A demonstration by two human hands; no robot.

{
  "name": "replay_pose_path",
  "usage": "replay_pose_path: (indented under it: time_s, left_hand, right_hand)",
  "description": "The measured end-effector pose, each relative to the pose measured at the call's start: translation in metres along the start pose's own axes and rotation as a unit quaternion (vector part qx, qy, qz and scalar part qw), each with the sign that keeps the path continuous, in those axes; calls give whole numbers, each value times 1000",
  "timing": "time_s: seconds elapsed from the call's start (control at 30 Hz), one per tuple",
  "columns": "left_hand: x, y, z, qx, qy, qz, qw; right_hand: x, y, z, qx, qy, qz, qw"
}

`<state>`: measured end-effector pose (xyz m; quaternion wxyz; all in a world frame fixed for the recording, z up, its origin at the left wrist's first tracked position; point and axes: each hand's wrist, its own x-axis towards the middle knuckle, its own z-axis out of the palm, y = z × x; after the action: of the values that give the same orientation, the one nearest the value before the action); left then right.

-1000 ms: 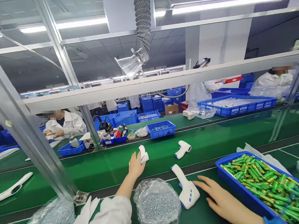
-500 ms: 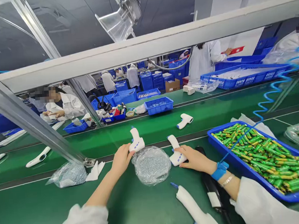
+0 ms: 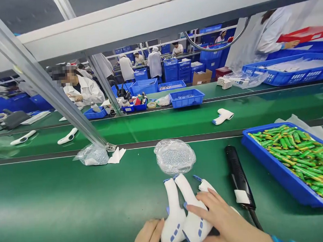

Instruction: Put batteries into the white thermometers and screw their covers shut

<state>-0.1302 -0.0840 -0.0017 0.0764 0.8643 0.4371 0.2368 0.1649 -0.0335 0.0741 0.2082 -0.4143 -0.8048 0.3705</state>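
Near the front of the green bench, my left hand (image 3: 149, 236) is closed on the head of a white infrared thermometer (image 3: 173, 204) with blue buttons. A second infrared thermometer (image 3: 187, 192) leans against it, and my right hand (image 3: 224, 217) grips that one from the right side. Behind my right fingers lies a third white thermometer (image 3: 206, 185) with a blue flap sticking out; much of it is hidden. Beyond them sits a clear plastic bag (image 3: 175, 156) of small screw-like metal pieces.
A black electric screwdriver (image 3: 238, 176) with a cable lies to the right, beside a blue tray (image 3: 277, 187) of green batteries (image 3: 297, 153). Another bag (image 3: 94, 155) is at the left post (image 3: 57, 83). More thermometers (image 3: 223, 116) rest on the belt (image 3: 151, 127); co-workers (image 3: 83, 89) sit beyond.
Both hands have drawn their thermometers from beside the belt back towards me, bringing them together beside the third one. The view has shifted, too.
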Motion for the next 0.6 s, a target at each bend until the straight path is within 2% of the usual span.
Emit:
replay_pose_path:
  time_s: [0.1, 0.2, 0.27, 0.33, 0.4, 0.43, 0.5, 0.53, 0.6]
  left_hand:
    - [6, 3, -1, -12, -14, 11, 1000]
    - [20, 9, -12, -10, 14, 19, 1000]
    - [37, 15, -21, -16, 40, 37, 998]
    - [58, 22, -30, -41, 40, 67, 996]
    - [83, 29, -37, -61, 7, 97, 993]
    - [96, 33, -40, -63, -15, 112, 992]
    - [119, 40, -40, -59, -51, 153, 985]
    - [128, 44, -36, -58, -59, 181, 980]
    - [142, 50, -21, -54, -34, 256, 965]
  right_hand:
    - [-7, -8, 1, -15, -32, 39, 999]
    - [-19, -5, -8, -33, 7, 35, 999]
    - [-29, 9, -19, -49, 60, 39, 996]
    - [-38, 33, -34, -97, 127, 58, 985]
    - [-47, 59, -51, -176, 181, 86, 964]
    - [-50, 70, -59, -215, 189, 100, 953]
    - [-53, 79, -72, -266, 164, 111, 943]
    - [-53, 75, -75, -274, 133, 108, 946]
    - [-46, 55, -77, -265, 50, 84, 959]
